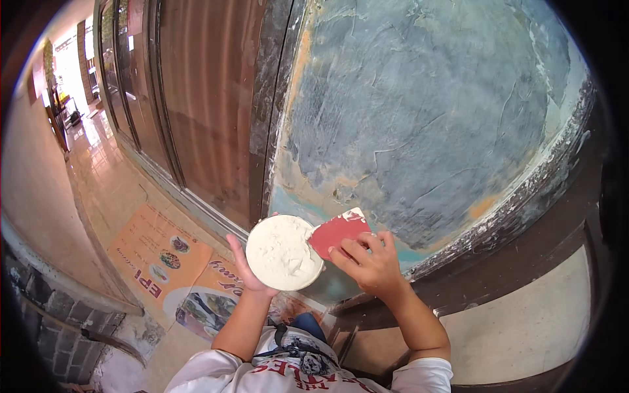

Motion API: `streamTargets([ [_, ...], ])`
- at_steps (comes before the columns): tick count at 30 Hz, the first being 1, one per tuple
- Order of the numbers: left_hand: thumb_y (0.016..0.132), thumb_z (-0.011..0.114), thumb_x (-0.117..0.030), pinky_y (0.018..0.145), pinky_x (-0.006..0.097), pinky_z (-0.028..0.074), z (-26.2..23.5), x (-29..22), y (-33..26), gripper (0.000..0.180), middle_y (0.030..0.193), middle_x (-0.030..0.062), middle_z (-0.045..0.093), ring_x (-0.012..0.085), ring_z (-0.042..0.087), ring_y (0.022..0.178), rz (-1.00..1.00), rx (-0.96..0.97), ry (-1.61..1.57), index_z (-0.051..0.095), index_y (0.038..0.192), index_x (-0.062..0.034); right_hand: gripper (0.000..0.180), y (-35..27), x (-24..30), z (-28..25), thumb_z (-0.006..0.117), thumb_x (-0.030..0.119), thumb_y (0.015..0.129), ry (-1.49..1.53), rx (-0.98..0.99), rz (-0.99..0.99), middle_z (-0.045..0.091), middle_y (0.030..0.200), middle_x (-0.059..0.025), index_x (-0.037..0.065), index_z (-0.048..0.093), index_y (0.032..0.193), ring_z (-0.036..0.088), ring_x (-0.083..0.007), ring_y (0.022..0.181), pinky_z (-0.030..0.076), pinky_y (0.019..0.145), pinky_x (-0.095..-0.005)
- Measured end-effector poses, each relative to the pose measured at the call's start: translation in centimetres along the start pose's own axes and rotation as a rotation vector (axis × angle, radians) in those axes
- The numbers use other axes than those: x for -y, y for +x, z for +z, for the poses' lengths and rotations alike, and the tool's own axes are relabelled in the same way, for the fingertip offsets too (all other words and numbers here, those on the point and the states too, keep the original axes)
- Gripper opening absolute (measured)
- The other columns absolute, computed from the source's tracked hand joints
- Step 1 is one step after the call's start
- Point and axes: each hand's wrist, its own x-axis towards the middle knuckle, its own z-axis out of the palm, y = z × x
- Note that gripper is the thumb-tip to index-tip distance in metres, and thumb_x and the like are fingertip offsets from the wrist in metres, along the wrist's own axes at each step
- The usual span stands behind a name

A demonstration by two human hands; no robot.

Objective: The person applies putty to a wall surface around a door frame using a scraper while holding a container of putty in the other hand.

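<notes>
My left hand (245, 267) cradles a round tub (289, 289) from its side and underneath, with the thumb out along the left rim. Cream-coloured putty (278, 252) fills the tub nearly to the top, its surface uneven. Between the fingers and thumb of my right hand (373, 262) is a flat red spreader (339, 236). Its left edge meets the putty at the tub's right rim. Some pale putty clings to the spreader's upper corner.
A wall (419, 111) with patchy grey-blue coating rises ahead, beside a brown-framed sliding door (209, 98). Dark wooden framing (511, 281) with a pale panel stands at lower right. An orange printed sheet (157, 245) lies on the floor at left, near a low brick structure (59, 327).
</notes>
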Motion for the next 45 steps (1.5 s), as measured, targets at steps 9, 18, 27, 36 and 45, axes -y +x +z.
streamTargets([
  [9, 0.093, 0.028, -0.089, 0.117, 0.054, 0.043, -0.2, 0.6, 0.3, 0.108, 0.156, 0.0194, 0.051, 0.0377, 0.052, 0.14, -0.02, -0.108, 0.052, 0.04, 0.158, -0.0035, 0.035, -0.3, 0.9, 1.2, 0.07, 0.017, 0.079, 0.025, -0.015, 0.066, 0.067, 0.108, 0.0035, 0.021, 0.074, 0.113, 0.059, -0.0211, 0.095, 0.04, 0.08, -0.0423],
  [18, 0.094, 0.032, -0.088, 0.117, 0.054, 0.042, -1.4, 1.1, 1.0, 0.106, 0.155, 0.0193, 0.051, 0.0377, 0.053, 0.14, -0.028, -0.09, -0.016, 0.047, 0.154, -0.0019, 0.036, -1.0, 1.0, 1.2, 0.072, 0.015, 0.077, 0.0, -0.04, 0.14, 0.067, 0.105, 0.0029, 0.021, 0.075, 0.112, 0.058, -0.0218, 0.093, 0.039, 0.08, -0.0425],
  [27, 0.093, 0.033, -0.088, 0.114, 0.059, 0.044, -2.3, 1.5, 1.6, 0.107, 0.155, 0.0204, 0.052, 0.0406, 0.055, 0.137, -0.08, 0.008, -0.068, 0.044, 0.155, -0.0021, 0.033, -1.9, 1.3, 2.3, 0.076, 0.015, 0.077, -0.001, -0.142, 0.246, 0.068, 0.104, 0.0013, 0.018, 0.077, 0.11, 0.059, -0.0211, 0.089, 0.041, 0.08, -0.0417],
  [36, 0.088, 0.034, -0.093, 0.104, 0.084, 0.036, -2.4, 1.1, 1.6, 0.106, 0.156, 0.0163, 0.05, 0.0464, 0.051, 0.138, -0.154, 0.013, -0.105, 0.045, 0.156, -0.0114, 0.028, -2.0, -0.1, 3.8, 0.079, 0.007, 0.079, 0.001, -0.282, 0.379, 0.067, 0.096, 0.0, 0.011, 0.076, 0.107, 0.059, -0.0221, 0.082, 0.039, 0.074, -0.0401],
  [45, 0.087, 0.035, -0.093, 0.099, 0.09, 0.032, -3.5, -0.8, 1.4, 0.103, 0.157, 0.0148, 0.049, 0.0489, 0.05, 0.137, -0.085, -0.047, -0.039, 0.048, 0.154, -0.0149, 0.011, -7.1, -4.7, 8.8, 0.072, 0.013, 0.092, 0.173, -0.131, 0.7, 0.07, 0.1, -0.0044, 0.01, 0.074, 0.101, 0.063, -0.0285, 0.091, 0.041, 0.078, -0.0424],
])
